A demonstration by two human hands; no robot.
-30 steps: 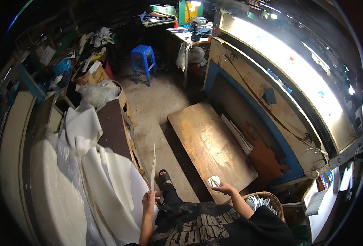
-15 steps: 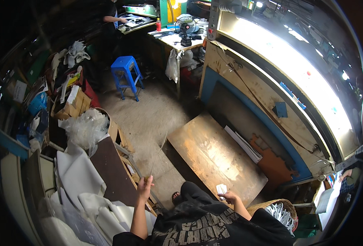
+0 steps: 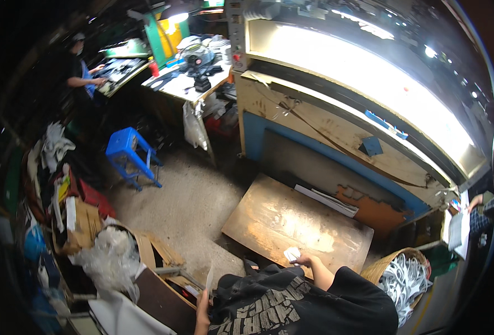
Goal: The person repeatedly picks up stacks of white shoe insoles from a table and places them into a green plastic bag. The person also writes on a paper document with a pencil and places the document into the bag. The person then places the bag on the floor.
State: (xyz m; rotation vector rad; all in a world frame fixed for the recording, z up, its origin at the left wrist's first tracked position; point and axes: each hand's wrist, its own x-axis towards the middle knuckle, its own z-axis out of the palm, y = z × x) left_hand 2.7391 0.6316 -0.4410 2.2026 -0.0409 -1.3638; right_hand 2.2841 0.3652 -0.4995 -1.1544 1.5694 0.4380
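White panel (image 3: 364,81) blown out; left side dim; rim dark, bent.

A dim, cluttered workshop, by the look of its equipment and scraps. At 2 o'clock runs a long, brightly lit machine bed (image 3: 364,84), with a control post (image 3: 236,53) bearing a red button towards 12. A worktable (image 3: 169,86) carrying an electric fan (image 3: 198,60) stands at 11; at 10 a co-worker (image 3: 79,75) works at a lamplit bench. A wicker basket (image 3: 376,269) of white offcuts (image 3: 406,279) sits at 4, a cardboard box (image 3: 85,223) and crumpled plastic film (image 3: 110,257) at 8, around a bare, stained floor (image 3: 169,206).
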